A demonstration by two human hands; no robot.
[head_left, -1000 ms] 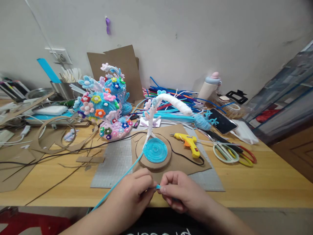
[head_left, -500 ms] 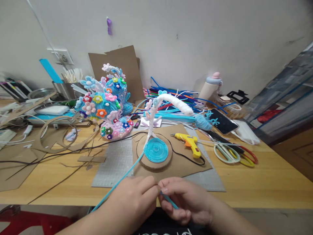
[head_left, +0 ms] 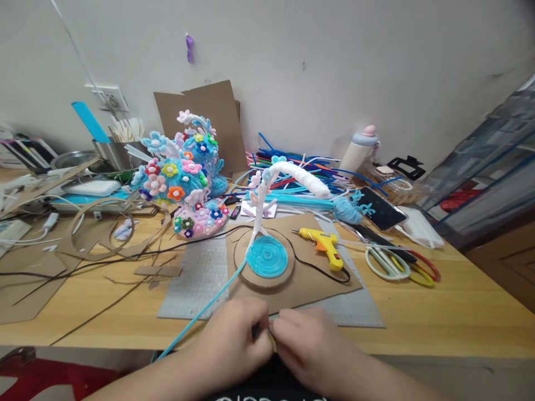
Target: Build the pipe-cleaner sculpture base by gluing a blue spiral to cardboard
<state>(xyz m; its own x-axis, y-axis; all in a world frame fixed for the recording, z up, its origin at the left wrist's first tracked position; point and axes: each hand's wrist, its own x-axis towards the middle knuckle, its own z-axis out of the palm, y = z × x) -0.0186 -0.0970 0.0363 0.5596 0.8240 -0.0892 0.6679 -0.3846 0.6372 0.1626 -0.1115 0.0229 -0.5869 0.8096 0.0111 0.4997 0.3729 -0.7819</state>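
Note:
Both of my hands meet just off the table's front edge. My left hand [head_left: 238, 340] is closed, thumb and fingers pinched together. Close beside it, my right hand [head_left: 307, 342] is curled with its knuckles up. Between them only a sliver of blue pipe cleaner shows; the fingers hide the rest. A long blue pipe cleaner strand [head_left: 204, 306] runs from the round cardboard base [head_left: 267, 283] down behind my left forearm. On that base lies a flat blue coil [head_left: 267, 256]. A white wrapped, arched stem [head_left: 298, 174] with small flowers rises behind it.
A yellow glue gun [head_left: 321, 242] lies right of the base on cardboard, its black cord trailing. Scissors [head_left: 387, 262] and a phone [head_left: 382, 207] are farther right. A flower-covered blue piece [head_left: 175, 172] stands left. Pipe cleaners [head_left: 292, 159] are piled at the back.
My right hand has turned from palm-up to knuckles-up and closed in. The blue pipe cleaner end that showed in its palm is now hidden. The camera view has shifted slightly.

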